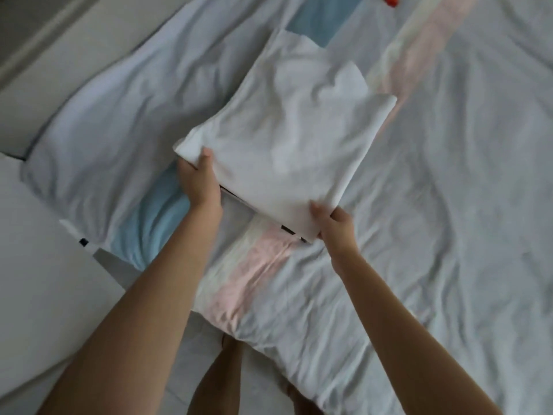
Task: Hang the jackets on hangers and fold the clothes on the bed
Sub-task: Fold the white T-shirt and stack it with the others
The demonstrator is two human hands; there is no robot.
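A folded white garment (287, 136) lies flat in the middle of the bed (449, 205), which has a pale grey cover with blue and pink stripes. My left hand (199, 181) grips the garment's near left corner, thumb on top. Its near right corner is pinched by my right hand (336, 224), thumb on top and fingers underneath. A dark edge shows under the garment's near side, between the two hands. No hanger or jacket is in view.
A small red item (390, 0) lies at the top edge of the bed. The pale tiled floor (45, 265) runs along the left, and the bed's corner is near my legs (221, 369) at the bottom.
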